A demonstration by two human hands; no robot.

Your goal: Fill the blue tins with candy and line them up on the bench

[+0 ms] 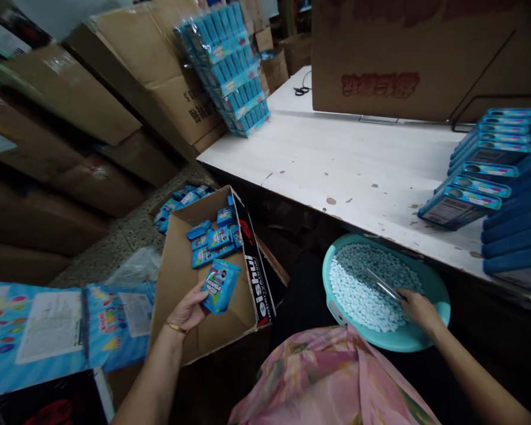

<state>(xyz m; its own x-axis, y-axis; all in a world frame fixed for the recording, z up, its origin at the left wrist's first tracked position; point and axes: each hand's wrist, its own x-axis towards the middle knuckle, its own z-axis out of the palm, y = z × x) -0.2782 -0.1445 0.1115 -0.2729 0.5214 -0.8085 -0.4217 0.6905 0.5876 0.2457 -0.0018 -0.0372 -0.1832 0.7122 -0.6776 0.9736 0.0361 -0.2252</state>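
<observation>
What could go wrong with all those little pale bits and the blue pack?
The right hand has a shiny tool in the bits, so a quick flick might send some over the basin. The left hand holds the pack by one edge over the carton, so it could slip and drop in. The blue boxes stand near the table's edge; a bump might tip one off.

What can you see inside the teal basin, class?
Many small, pale pieces lie in the teal basin. The right hand, holding a metal tool, covers some; the pieces hide the basin's bottom.
</observation>
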